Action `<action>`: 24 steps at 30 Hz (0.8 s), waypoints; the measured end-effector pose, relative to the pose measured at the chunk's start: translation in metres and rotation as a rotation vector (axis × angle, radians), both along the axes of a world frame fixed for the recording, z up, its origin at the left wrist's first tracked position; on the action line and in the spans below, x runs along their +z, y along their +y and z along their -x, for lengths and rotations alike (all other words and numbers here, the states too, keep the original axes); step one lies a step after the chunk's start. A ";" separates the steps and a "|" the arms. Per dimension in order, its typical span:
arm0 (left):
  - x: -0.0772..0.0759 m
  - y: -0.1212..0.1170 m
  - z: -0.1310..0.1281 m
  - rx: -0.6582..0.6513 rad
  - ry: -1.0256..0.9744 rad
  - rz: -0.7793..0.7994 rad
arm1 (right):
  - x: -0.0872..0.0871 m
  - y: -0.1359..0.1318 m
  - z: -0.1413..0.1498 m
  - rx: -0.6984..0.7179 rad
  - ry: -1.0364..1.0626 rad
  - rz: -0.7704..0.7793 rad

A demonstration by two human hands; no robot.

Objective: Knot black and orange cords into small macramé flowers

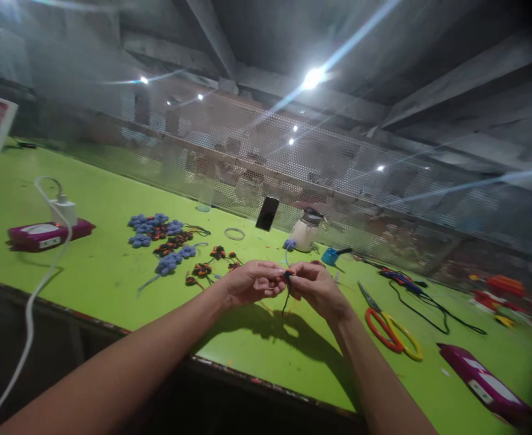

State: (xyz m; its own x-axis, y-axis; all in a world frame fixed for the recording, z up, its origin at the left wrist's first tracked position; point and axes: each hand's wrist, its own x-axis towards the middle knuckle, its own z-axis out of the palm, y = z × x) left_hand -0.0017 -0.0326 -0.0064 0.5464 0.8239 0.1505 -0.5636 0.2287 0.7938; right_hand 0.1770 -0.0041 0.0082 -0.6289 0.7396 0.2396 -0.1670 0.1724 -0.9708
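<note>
Black yarn piece (288, 275) in left grip (257, 281) and right grip (317, 286)

The tabletop (103, 284) looks smooth and glossy, the black yarn (288, 275) matt.

Your left forearm (125, 365) is bare from the lower left of the frame to the left wrist (225, 291), a long, smooth shape, broad near the bottom edge and narrowing steadily towards the middle. Your right forearm (379, 374), at the lower right of centre, is also bare; less of its length shows, and it tapers likewise to an uncovered right wrist (342, 319). Near the centre of the frame, your left hand (250, 285) and right hand (321, 294) are bare too, with slim fingers (266, 285); your fingernails are too small to make out.
</note>
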 end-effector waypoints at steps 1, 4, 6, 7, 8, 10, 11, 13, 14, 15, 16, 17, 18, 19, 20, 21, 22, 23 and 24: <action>0.001 0.000 0.001 0.011 0.017 0.012 | 0.000 0.000 0.000 -0.005 -0.014 -0.004; 0.001 0.000 0.000 0.085 0.093 0.017 | 0.001 0.001 -0.001 -0.013 -0.038 -0.019; 0.000 0.001 0.000 0.127 0.159 -0.028 | 0.002 0.001 -0.001 -0.019 -0.057 -0.041; 0.000 0.001 -0.001 0.142 0.188 -0.049 | 0.002 0.001 -0.001 -0.023 -0.067 -0.052; -0.001 0.002 -0.001 0.152 0.209 -0.062 | 0.001 0.002 -0.001 -0.026 -0.075 -0.059; -0.003 0.003 -0.001 0.151 0.209 -0.068 | 0.000 0.003 -0.001 -0.018 -0.065 -0.046; -0.003 0.002 -0.002 0.139 0.187 -0.066 | -0.001 0.003 -0.002 -0.007 -0.048 -0.026; -0.003 0.001 -0.002 0.086 0.119 -0.081 | -0.003 0.004 -0.002 0.019 -0.009 0.018; -0.003 0.000 -0.002 0.052 0.085 -0.093 | -0.003 0.004 -0.002 0.029 0.004 0.035; -0.003 0.000 -0.003 0.019 0.057 -0.102 | -0.004 0.004 -0.003 0.035 0.010 0.046; -0.004 0.000 -0.003 -0.007 0.038 -0.109 | -0.005 0.004 -0.003 0.039 0.009 0.052; -0.004 0.000 -0.003 -0.029 0.030 -0.113 | -0.005 0.004 -0.003 0.041 0.004 0.055; -0.005 0.000 -0.003 -0.040 0.031 -0.112 | -0.006 0.005 -0.003 0.044 -0.001 0.060; -0.005 0.001 -0.003 -0.037 0.041 -0.102 | -0.006 0.005 -0.003 0.045 -0.005 0.065; -0.006 0.002 -0.003 -0.025 0.056 -0.087 | -0.007 0.006 -0.003 0.044 -0.008 0.070; -0.007 0.003 -0.002 -0.007 0.073 -0.069 | -0.007 0.007 -0.003 0.041 -0.011 0.075; -0.007 0.004 -0.002 0.013 0.088 -0.051 | -0.008 0.007 -0.003 0.036 -0.013 0.080; -0.007 0.004 -0.001 0.034 0.101 -0.036 | -0.008 0.008 -0.003 0.029 -0.013 0.083; -0.007 0.005 -0.001 0.054 0.109 -0.027 | -0.008 0.009 -0.003 0.019 -0.011 0.084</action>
